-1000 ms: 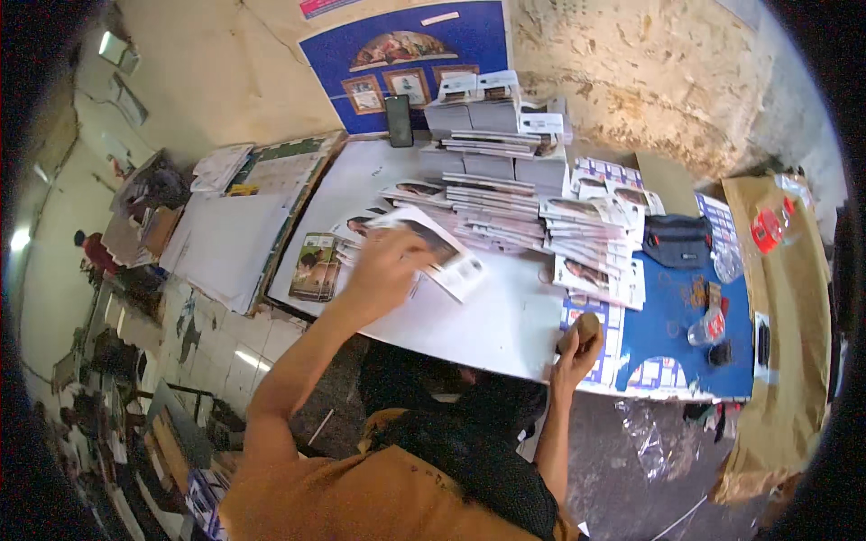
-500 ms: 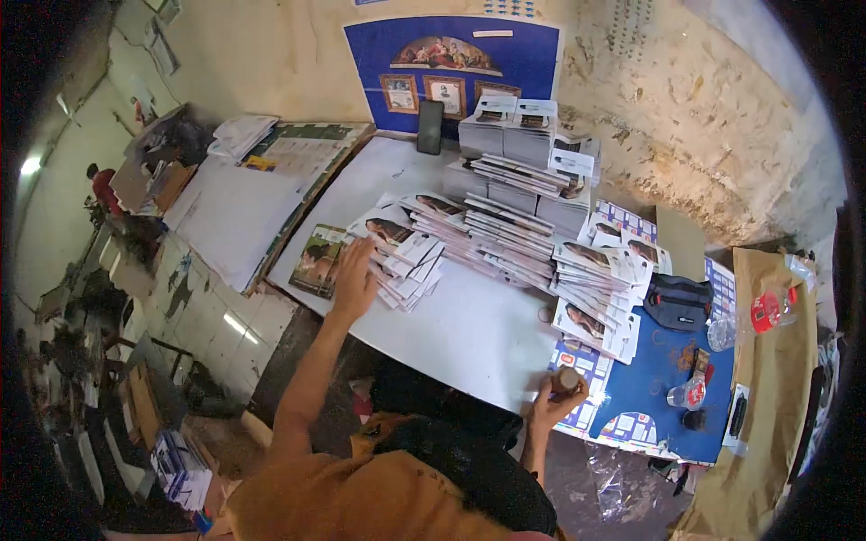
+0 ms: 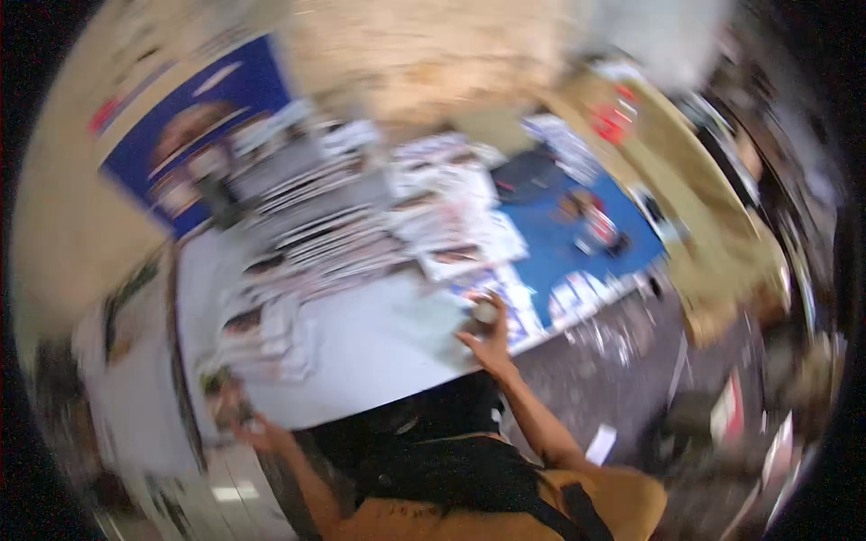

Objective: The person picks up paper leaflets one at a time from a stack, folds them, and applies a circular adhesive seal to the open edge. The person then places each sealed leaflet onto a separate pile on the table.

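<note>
The picture is blurred by head motion. My right hand (image 3: 489, 341) rests at the near edge of the white table (image 3: 379, 347), its fingers closed around a small round object (image 3: 485, 311) that I cannot identify. My left hand (image 3: 245, 422) is at the table's left near corner, beside a small stack of printed leaflets (image 3: 266, 338); whether it grips anything is lost in the blur. Rows of stacked leaflets (image 3: 334, 239) cover the far half of the table.
A blue sheet (image 3: 577, 243) with small items lies right of the table. A blue poster (image 3: 194, 135) hangs on the wall behind. A tan surface (image 3: 722, 243) runs along the right. Scraps litter the grey floor (image 3: 631, 379).
The view has swung sharply and blurred. My left hand has left the leaflet stack and pulled back to the table's left near corner. My right hand stays at the near edge on the small object.
</note>
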Available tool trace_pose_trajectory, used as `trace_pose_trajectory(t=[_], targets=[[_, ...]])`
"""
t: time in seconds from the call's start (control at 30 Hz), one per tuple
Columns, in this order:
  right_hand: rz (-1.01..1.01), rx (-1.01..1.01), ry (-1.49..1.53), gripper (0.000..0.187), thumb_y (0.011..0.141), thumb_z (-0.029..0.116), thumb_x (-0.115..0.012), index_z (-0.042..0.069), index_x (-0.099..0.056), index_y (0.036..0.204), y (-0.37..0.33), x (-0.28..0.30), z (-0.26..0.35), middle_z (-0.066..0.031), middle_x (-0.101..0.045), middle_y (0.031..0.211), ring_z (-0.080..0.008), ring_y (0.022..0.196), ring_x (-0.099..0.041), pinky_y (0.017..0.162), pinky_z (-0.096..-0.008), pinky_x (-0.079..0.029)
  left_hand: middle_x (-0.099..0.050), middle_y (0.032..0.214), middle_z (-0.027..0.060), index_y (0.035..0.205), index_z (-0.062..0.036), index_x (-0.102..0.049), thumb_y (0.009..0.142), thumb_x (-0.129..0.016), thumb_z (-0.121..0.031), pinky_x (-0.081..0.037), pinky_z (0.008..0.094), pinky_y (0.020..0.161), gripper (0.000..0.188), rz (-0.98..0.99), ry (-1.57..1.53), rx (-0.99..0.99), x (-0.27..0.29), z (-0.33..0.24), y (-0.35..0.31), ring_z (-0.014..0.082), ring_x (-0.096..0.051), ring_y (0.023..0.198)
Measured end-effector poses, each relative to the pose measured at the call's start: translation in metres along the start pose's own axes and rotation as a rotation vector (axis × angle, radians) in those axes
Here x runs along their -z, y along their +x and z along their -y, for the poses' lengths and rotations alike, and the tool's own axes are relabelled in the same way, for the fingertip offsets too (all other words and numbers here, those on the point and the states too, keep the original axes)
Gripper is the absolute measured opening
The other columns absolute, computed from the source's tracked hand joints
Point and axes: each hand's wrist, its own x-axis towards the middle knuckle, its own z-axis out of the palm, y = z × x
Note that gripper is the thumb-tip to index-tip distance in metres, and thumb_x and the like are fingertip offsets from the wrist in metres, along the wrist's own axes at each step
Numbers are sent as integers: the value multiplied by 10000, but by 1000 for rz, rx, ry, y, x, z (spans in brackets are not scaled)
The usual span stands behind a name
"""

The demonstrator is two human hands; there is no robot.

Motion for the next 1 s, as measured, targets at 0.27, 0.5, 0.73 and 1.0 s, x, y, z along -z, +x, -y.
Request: trace_pose_trajectory(t=[0.27, 0.5, 0.73, 1.0], targets=[[-884, 176, -153, 646, 975, 427, -568, -17, -424, 1423, 38, 110, -7, -162, -513, 1277, -260, 1173, -493, 1066, -421, -352, -488, 1372, 234, 1407, 23, -446, 1025, -589, -297, -390, 546, 1033, 519, 71, 109, -130, -49, -70, -3, 406, -481, 1262], [-1169, 62, -412, 861, 845, 300, -774, 4, -310, 1507, 113, 261, -11, -194, -533, 1300, -336, 1176, -511, 1055, -438, -380, -512, 1332, 207, 1376, 4, -467, 1020, -603, -325, -408, 534, 995, 503, 15, 136, -190, -38, -39, 0, 396, -510, 1215], [-907, -257, -664, 1219, 663, 404, -890, 13, -174, 1567, 150, 302, -74, -190, -622, 1294, -393, 1247, -536, 1081, -450, -399, -513, 1324, 222, 1375, 16, -463, 1007, -624, -315, -398, 539, 1000, 520, 40, 174, -124, -43, -39, 0, 405, -503, 1213], [-1032, -178, -542, 1115, 607, 380, -943, 54, -326, 1477, 158, 306, -70, -160, -645, 1234, -330, 1194, -584, 1062, -479, -402, -495, 1339, 246, 1379, 28, -452, 978, -646, -328, -378, 561, 1019, 571, 89, 267, -27, -45, -38, 0, 429, -477, 1241]])
